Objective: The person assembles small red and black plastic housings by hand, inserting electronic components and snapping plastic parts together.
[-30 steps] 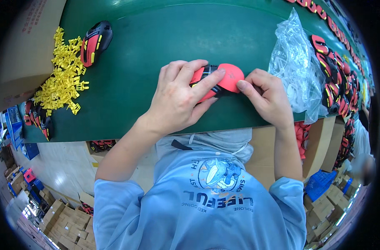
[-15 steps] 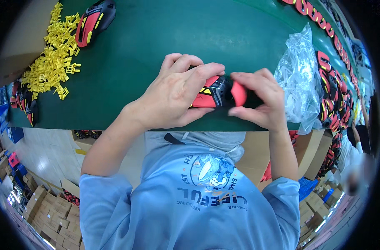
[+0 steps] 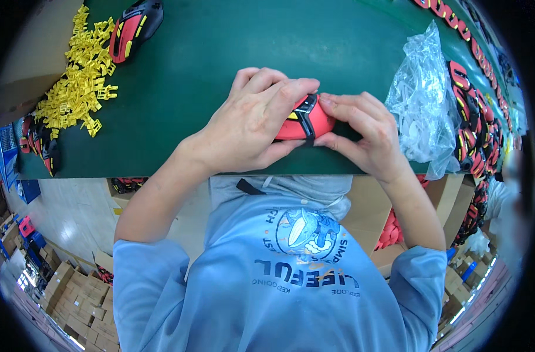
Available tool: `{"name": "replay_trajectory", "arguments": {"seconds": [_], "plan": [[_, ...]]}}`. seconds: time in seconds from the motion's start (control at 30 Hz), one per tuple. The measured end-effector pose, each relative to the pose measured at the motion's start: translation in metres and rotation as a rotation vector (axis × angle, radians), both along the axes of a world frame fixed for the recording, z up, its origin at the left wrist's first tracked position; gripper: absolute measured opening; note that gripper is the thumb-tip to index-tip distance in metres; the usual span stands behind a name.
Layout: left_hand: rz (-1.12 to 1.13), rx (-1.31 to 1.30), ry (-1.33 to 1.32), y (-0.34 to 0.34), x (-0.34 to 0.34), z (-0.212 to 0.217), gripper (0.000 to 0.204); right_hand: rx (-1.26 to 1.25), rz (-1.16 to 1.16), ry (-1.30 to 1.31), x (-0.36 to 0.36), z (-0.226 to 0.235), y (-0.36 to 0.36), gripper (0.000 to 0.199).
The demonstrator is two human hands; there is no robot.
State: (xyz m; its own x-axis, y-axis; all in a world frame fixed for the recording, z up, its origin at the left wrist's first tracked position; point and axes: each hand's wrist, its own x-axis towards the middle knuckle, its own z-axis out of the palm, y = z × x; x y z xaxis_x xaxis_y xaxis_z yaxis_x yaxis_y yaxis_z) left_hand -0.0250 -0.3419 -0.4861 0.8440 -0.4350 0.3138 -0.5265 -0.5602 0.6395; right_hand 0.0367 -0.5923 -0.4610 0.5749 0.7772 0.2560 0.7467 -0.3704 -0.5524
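Observation:
My left hand (image 3: 249,122) is wrapped over a curved red-and-black plastic shell (image 3: 306,110) with yellow accents, just above the table's near edge. A rounded red end piece (image 3: 320,122) sits against the shell's right end, directly beside a black band. The fingers and thumb of my right hand (image 3: 366,130) grip this red piece from the right. Most of the shell's left part is hidden under my left hand.
Many small yellow plastic clips (image 3: 80,82) lie heaped on the green table (image 3: 191,53) at the left, next to a similar shell (image 3: 129,34). A clear plastic bag (image 3: 423,105) and piled red-and-black parts (image 3: 473,126) are at the right. Open cartons (image 3: 361,211) stand below the edge.
The red end piece has moved left, from apart in my right hand to against the shell's end. Both hands are closer together, and the whole view has shifted slightly.

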Motion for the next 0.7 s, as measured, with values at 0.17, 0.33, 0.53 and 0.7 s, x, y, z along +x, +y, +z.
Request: {"name": "replay_trajectory", "arguments": {"seconds": [0.17,0.33,0.53,0.7], "plan": [[0.002,0.023,-0.119,0.006,0.01,-0.002,0.083,-0.059,-0.015,-0.056,-0.001,0.008,0.006,0.045],[0.033,0.007,-0.06,-0.001,0.001,0.002,0.08,-0.112,-0.077,0.027,-0.017,0.008,-0.005,0.047],[0.051,0.077,-0.037,-0.004,-0.002,0.003,0.078,0.01,-0.055,0.049,-0.017,0.002,-0.004,0.05],[0.037,0.057,0.014,-0.004,-0.001,0.002,0.08,-0.103,-0.077,0.149,-0.018,0.009,-0.01,0.051]]}}
